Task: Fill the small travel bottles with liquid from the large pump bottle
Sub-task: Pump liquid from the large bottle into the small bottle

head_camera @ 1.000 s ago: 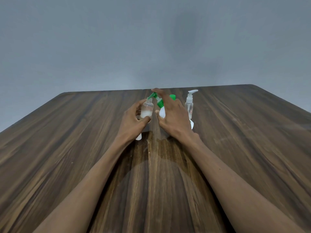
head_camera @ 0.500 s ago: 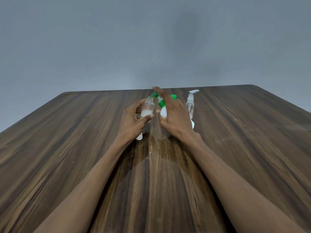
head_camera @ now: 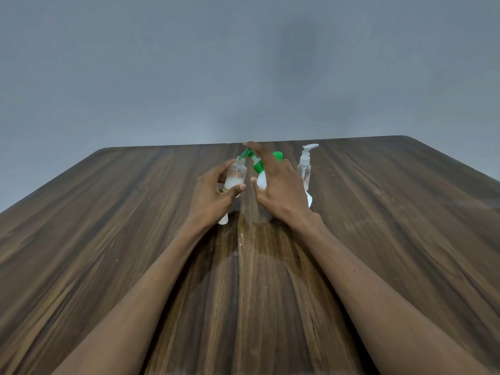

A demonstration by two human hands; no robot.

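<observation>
The left hand (head_camera: 213,193) is grasping a small clear plastic travel bottle (head_camera: 236,177), partly filled with whitish liquid, under the green nozzle of the large white pump bottle (head_camera: 260,173). The right hand (head_camera: 278,185) is pressing the pump with fairly straight fingers. I think keeping the mouth directly under the nozzle and pressing slowly is helping to avoid spills. A second clear travel bottle with white pump (head_camera: 305,169) is standing on the dark wooden table (head_camera: 108,239), to the right.

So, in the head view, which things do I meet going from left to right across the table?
left hand → small open bottle → green pump nozzle → right hand → clear pump bottle
</observation>
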